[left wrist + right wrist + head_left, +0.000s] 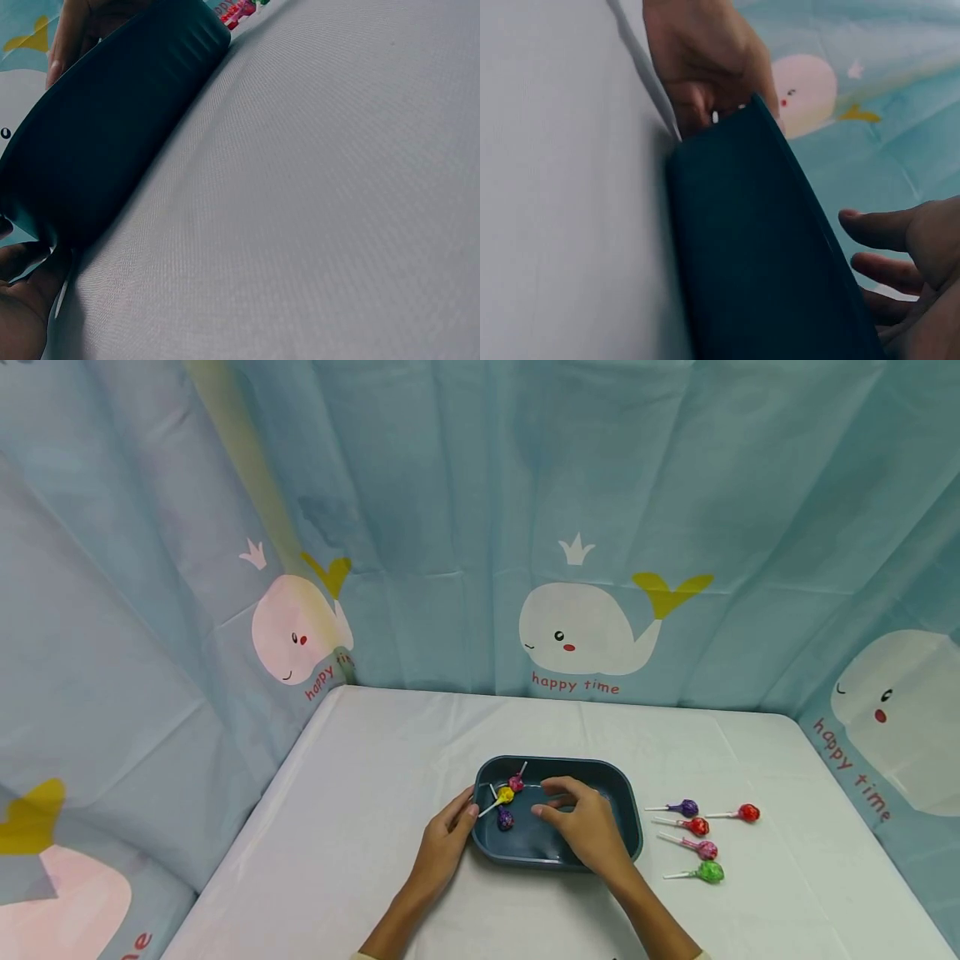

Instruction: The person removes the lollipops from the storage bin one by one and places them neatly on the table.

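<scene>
A dark blue tray (536, 857) stands on the white table, its left end held by my left hand (441, 843). In the left wrist view, fingers (52, 262) of that hand bend at the tray's corner. Inside, at the tray's left side, lie a pink lollipop (516, 783), a yellow lollipop (506, 795) and a purple lollipop (506, 819). Over the tray's right half is my right hand (588, 827), thumb and fingers apart with nothing between them. The right wrist view shows this hand (922, 262) beside the tray's rim.
Right of the tray, loose on the white table (337, 860), lie a purple lollipop (687, 808), a red lollipop (698, 826), another red lollipop (748, 812), a pink lollipop (707, 850) and a green lollipop (710, 872). A blue whale-print curtain (450, 527) hangs behind the table.
</scene>
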The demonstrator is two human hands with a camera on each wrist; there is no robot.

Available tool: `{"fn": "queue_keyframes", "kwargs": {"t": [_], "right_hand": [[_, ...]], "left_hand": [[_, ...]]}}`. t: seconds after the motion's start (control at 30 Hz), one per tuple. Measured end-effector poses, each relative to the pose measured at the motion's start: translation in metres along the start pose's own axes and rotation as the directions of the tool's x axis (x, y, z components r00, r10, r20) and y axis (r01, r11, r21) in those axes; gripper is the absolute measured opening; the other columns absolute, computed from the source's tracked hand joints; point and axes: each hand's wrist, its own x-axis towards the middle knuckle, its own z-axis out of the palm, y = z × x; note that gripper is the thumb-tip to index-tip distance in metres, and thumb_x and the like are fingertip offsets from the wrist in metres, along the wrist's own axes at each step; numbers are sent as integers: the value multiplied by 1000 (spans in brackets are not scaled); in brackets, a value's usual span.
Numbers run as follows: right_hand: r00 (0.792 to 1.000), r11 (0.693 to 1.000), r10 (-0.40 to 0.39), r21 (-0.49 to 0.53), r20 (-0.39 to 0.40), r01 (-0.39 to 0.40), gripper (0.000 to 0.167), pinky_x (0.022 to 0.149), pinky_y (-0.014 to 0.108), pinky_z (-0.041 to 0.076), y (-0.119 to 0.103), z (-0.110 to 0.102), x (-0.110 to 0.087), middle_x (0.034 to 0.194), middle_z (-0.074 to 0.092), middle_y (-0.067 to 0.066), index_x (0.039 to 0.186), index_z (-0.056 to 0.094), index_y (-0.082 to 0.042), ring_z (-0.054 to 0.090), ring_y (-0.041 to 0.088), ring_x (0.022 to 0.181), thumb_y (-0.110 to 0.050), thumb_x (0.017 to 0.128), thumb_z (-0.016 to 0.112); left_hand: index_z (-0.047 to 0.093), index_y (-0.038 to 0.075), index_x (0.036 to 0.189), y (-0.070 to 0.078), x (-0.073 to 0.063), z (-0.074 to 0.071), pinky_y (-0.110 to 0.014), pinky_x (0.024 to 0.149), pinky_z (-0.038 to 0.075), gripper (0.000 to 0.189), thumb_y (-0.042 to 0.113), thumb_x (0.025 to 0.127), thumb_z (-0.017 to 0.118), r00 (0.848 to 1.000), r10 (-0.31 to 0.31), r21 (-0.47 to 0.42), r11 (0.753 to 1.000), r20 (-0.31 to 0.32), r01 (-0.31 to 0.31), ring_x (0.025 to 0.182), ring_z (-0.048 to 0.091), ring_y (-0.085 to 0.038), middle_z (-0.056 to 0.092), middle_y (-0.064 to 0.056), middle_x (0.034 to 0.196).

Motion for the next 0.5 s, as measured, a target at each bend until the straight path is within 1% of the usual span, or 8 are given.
{"fn": "queue_keyframes", "kwargs": {"t": [0.1,0.13,0.27,0.37,0.43,0.5], "right_hand": [[1000,1000,2,-14,24,-2,38,87,44,62,-2,8,2,118,78,7,124,76,-13,73,22,105,-24,90,87],[999,1000,1,-17,34,0,38,88,45,62,-2,10,3,119,77,6,124,76,-13,73,22,105,-24,90,87],[998,1000,-8,-29,66,9,36,88,47,62,-5,17,5,117,77,5,122,76,-13,73,21,100,-23,89,88],[995,1000,-21,-21,95,24,36,85,46,63,-7,21,7,116,78,7,121,76,-10,73,19,95,-21,88,88],[993,1000,-20,-20,116,22,37,83,44,63,-8,24,8,114,78,8,121,76,-9,72,18,93,-21,88,88],[990,1000,-19,-22,140,22,38,80,42,63,-9,27,10,113,77,9,121,76,-8,72,18,92,-20,88,89]], "left_hand": [[53,13,157,0,0,0,-32,122,39,52,38,112,56,1000,-15,0,1000,-3,15,150,49,-24,56,-7,158],[52,13,157,1,0,1,-33,122,39,52,38,112,56,1000,-19,-1,1000,-3,19,150,49,-23,55,-7,158],[52,12,158,1,0,1,-44,123,37,51,35,112,55,1000,-22,0,1000,-3,22,150,48,-25,55,-8,159],[52,12,158,0,0,1,-47,123,36,49,33,113,54,1000,-18,-6,1000,-1,18,150,48,-27,54,-9,159],[52,12,158,0,1,1,-45,123,36,49,32,113,54,1000,-19,-12,1000,1,19,150,48,-27,55,-9,159],[52,13,157,-1,1,1,-37,124,37,49,33,113,54,1000,-19,-15,1000,1,19,150,48,-26,55,-9,158]]}}
